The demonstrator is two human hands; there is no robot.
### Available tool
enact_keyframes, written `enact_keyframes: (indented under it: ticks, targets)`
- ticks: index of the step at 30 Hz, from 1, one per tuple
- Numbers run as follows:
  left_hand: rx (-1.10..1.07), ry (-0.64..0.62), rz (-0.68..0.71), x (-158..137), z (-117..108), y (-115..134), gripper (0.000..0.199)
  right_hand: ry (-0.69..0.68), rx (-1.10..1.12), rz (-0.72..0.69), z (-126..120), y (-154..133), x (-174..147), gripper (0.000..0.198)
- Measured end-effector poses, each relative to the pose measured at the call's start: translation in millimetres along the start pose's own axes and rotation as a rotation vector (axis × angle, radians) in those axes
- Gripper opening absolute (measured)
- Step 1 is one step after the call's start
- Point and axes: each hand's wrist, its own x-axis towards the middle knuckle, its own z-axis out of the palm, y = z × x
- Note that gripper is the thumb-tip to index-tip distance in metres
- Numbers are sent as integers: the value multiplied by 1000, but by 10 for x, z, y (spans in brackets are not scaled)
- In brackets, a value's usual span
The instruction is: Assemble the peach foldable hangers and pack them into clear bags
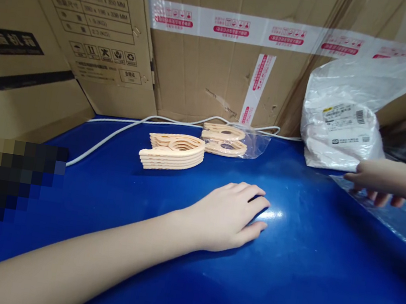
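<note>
My left hand (233, 217) lies palm down on the blue tabletop (154, 272), fingers spread, with nothing in it. Just beyond it is a stack of several cream folding clothes hangers (174, 153). Behind the stack, more cream hangers (225, 140) lie partly covered by a clear plastic bag (258, 142). At the right, my right hand (382, 180) is over a clear plastic sheet or bag (384, 212), fingers hanging down and a little apart. Nothing shows in its grasp; whether a fingertip touches the plastic I cannot tell.
A white plastic parcel bag (344, 122) with a label stands at the back right. Large cardboard boxes (207, 71) wall off the back and left. A white cable (110, 135) runs along the back of the table. A pixelated patch hides the left edge.
</note>
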Motion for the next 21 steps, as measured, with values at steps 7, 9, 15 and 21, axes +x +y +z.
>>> enact_keyframes:
  ticks: [7, 9, 15, 21]
  targets:
    - [-54, 109, -108, 4, -17, 21, 50, -474, 502, -391, -363, -871, -641, 42]
    - [-55, 138, -109, 10, -22, 26, 50, -524, 614, -582, -520, -1092, -847, 37]
    - [-12, 90, -62, 25, 4, 10, 45, -202, 494, -721, -486, -1205, -881, 34]
    - [178, 7, -92, 60, -112, 35, 44, -124, 341, -643, -256, -985, -608, 44]
